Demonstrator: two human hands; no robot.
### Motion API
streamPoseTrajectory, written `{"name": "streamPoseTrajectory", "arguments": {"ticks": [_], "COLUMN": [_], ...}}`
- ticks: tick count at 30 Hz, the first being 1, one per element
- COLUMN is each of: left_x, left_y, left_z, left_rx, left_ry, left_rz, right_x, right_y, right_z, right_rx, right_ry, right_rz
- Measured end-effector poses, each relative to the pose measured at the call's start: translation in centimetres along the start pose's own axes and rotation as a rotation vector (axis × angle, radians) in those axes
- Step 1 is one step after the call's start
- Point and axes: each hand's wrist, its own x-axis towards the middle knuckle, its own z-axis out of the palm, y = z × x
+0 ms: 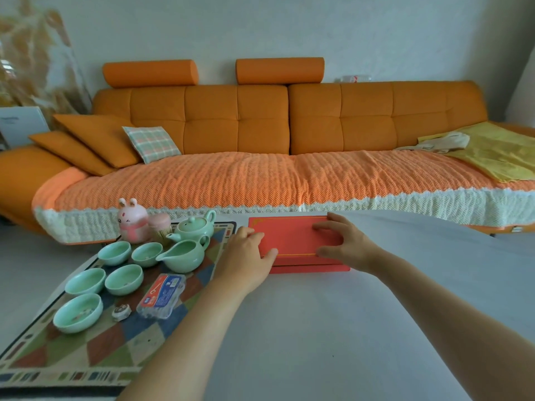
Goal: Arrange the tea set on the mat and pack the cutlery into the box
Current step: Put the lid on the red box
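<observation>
A flat red box [292, 237] with a gold line border lies closed on the white table [333, 328], lid on. My left hand [249, 253] grips its left edge and my right hand [344, 244] holds its right side, fingers spread over the lid. To the left, a patchwork mat [95, 345] carries the pale green tea set: a lidded teapot [197, 227], a pouring pitcher [185, 254] and several small cups [124, 279]. No cutlery is visible.
On the mat also lie a clear plastic case with a blue label [162, 296] and a small round trinket [121, 311]. A pink rabbit container [131, 221] and a pink toothpick holder [159, 224] stand at the mat's far edge. An orange sofa [260, 140] runs behind the table.
</observation>
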Motion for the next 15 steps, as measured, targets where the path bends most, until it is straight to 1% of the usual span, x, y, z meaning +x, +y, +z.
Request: {"name": "streamPoseTrajectory", "arguments": {"ticks": [2,4,7,9,15], "left_x": [1.0,2.1,3.1,3.6,5.3], "left_y": [0.1,0.2,0.0,-0.2,-1.4], "left_z": [-0.3,-0.5,-0.6,-0.5,0.2], "left_rx": [0.016,0.005,0.04,0.095,0.086], "left_ry": [0.016,-0.032,-0.255,-0.339,-0.366], "left_rz": [-0.003,0.033,0.115,0.123,0.084], "right_x": [0.2,0.4,0.8,1.1,2.3], "right_y": [-0.2,-0.4,-0.4,-0.2,0.0], "right_z": [0.1,0.0,-0.6,-1.1,-2.1], "right_rx": [0.017,-0.011,-0.235,-0.32,-0.365], "right_ry": [0.013,-0.012,-0.132,-0.19,-0.263], "right_rz": [0.026,0.025,-0.02,0.004,0.023]}}
